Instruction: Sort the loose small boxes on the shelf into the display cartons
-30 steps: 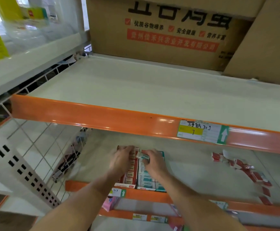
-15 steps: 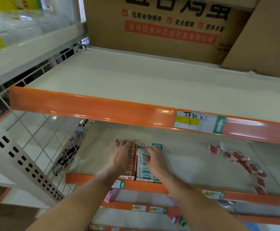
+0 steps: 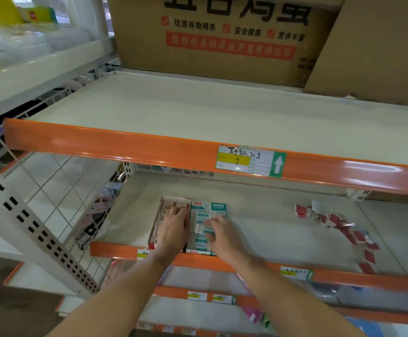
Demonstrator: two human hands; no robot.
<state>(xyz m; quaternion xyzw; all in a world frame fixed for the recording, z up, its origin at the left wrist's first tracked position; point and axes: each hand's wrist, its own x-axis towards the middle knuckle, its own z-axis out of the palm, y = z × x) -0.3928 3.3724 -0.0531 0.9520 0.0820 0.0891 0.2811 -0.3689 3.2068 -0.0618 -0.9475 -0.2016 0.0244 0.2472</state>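
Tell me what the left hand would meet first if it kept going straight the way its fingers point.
The left hand lies over the red display carton, fingers pointing toward the shelf's back. Straight on it would probably meet the carton's far end wall first, though depth is unclear.

Bare shelf [image 3: 266, 229] between cartons [image 3: 199, 215] and loose boxes [image 3: 336, 222]

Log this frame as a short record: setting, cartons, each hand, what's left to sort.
setting: shop shelf with orange edge
cartons: red carton beside teal carton, touching, at shelf front
left hand: rests on red carton's boxes
right hand: fingers over teal carton; grip unclear
left to sort: loose red boxes scattered at right
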